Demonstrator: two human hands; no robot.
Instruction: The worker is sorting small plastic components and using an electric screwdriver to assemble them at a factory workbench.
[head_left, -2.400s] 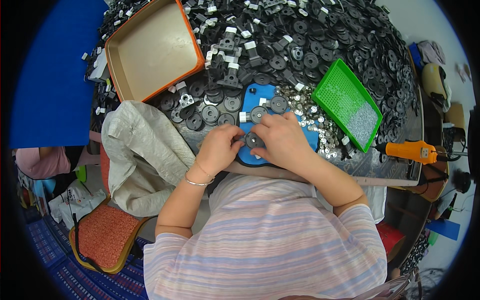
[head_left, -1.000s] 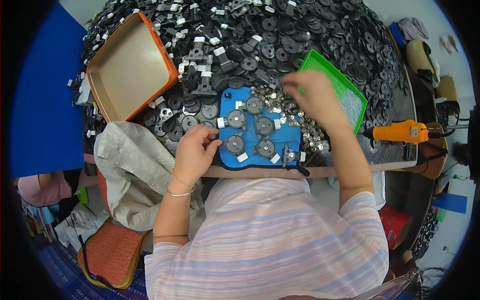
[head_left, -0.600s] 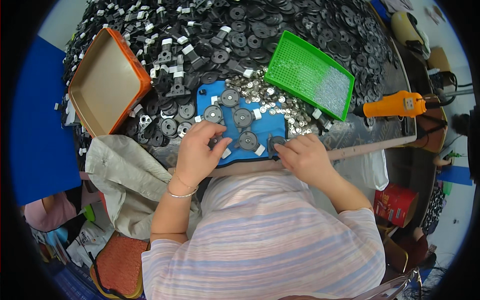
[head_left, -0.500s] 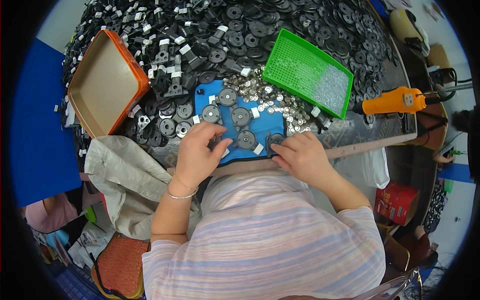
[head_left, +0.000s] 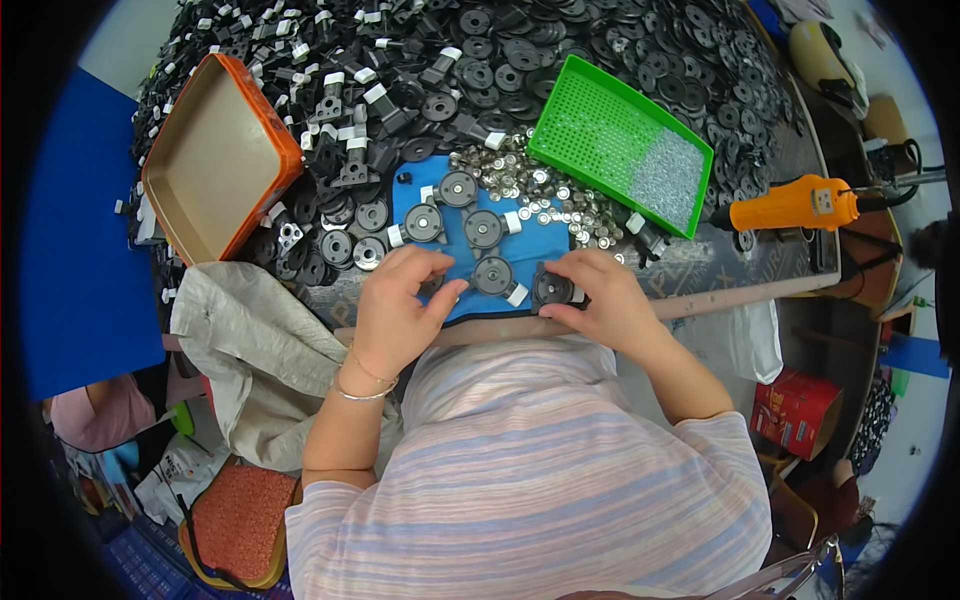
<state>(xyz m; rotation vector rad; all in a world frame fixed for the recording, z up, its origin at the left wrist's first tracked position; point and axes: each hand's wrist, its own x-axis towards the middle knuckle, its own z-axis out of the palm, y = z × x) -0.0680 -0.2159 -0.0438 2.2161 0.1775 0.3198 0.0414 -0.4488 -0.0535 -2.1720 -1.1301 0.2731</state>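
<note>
On a blue mat (head_left: 535,245) lie several black plastic parts with round grey discs and white tabs, among them one disc part (head_left: 492,276) between my hands. My left hand (head_left: 398,298) curls thumb and fingers around another dark disc part (head_left: 431,285), mostly hidden by the fingers. At the mat's right near corner, my right hand (head_left: 606,300) grips a black plastic part (head_left: 551,287) between thumb and fingers. Small silvery round metal pieces (head_left: 512,178) are heaped just beyond the mat.
A green perforated tray (head_left: 575,120) holds small shiny pieces. An orange-rimmed tray (head_left: 215,160) stands at left, and an orange power screwdriver (head_left: 790,205) at right. Piled black discs (head_left: 690,60) and white-tabbed parts cover the table's far side. A grey cloth sack (head_left: 240,350) hangs over the near left edge.
The black part under my right hand has turned, and that hand's thumb and fingers have spread to its sides. My left hand stays nearly in place. The whole view has shifted slightly.
</note>
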